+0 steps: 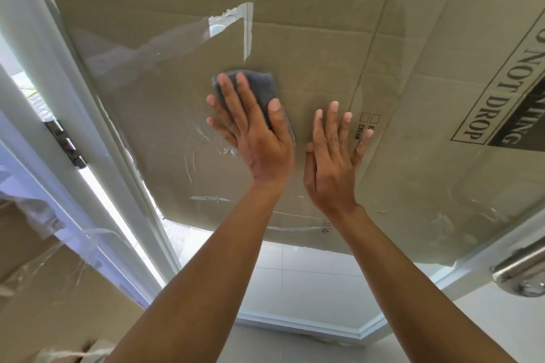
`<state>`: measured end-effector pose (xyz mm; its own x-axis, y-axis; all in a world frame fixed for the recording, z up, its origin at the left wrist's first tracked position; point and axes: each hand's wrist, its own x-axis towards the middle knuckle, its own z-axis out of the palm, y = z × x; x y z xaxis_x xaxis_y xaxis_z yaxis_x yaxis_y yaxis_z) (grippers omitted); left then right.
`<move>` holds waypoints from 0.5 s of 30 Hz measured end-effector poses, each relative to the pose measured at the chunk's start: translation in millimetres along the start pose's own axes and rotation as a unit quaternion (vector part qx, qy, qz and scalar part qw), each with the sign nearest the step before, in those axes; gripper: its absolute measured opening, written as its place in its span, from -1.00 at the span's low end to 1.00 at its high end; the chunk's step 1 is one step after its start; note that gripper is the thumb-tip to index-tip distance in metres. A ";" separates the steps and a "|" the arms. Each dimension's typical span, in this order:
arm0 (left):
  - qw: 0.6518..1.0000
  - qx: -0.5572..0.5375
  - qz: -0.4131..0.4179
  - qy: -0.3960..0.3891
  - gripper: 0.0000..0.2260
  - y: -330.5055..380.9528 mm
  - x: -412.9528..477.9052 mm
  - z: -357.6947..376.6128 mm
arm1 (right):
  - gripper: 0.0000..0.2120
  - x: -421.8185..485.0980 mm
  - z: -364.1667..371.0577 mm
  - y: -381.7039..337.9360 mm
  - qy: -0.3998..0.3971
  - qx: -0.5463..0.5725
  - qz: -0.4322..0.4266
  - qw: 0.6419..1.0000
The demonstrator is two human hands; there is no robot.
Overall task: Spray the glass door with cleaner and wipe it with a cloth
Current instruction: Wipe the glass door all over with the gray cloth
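The glass door (182, 132) fills the view, with brown cardboard showing behind the pane. My left hand (253, 132) lies flat with fingers spread, pressing a folded grey cloth (259, 88) against the glass. The cloth sticks out above and to the right of my fingers. My right hand (333, 156) rests flat on the glass just to the right of it, fingers apart, holding nothing. Wet streaks (203, 141) show on the pane left of and below the cloth. No spray bottle is in view.
The door's white frame (88, 115) runs down the left with a metal hinge (66, 141). A steel door handle (522, 271) sits at the lower right. The cardboard box (442, 53) behind the glass is printed "DO NOT DROP". More cardboard (44, 274) stands at lower left.
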<state>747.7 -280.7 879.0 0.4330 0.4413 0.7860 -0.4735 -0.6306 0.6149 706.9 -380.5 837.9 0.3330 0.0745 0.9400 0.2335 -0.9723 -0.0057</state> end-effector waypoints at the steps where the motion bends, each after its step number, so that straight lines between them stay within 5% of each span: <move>1: 0.999 -0.010 -0.030 0.006 -0.49 -5.1 -3.8 -1.2 | -0.39 -1.3 0.1 0.1 -0.003 0.000 -0.002 1.000; 5: 0.999 -0.004 -0.040 -0.013 -0.49 -23.5 -20.8 -6.9 | -0.43 -9.9 -2.8 0.8 -0.026 -0.011 -0.018 0.999; 12: 0.974 0.062 0.216 -0.024 -0.55 -12.9 20.3 -4.3 | -0.52 1.9 0.5 -15.7 -0.018 -0.003 -0.017 1.000; 15: 0.981 0.050 0.188 -0.025 -0.56 -9.4 24.5 -6.9 | -0.56 12.3 6.2 -25.2 -0.011 0.023 -0.015 1.000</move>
<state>757.5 -259.6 892.9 0.2815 0.1355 0.9499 -0.5309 -0.8027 0.2718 710.7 -353.7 847.6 0.3451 0.1088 0.9322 0.2851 -0.9585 0.0063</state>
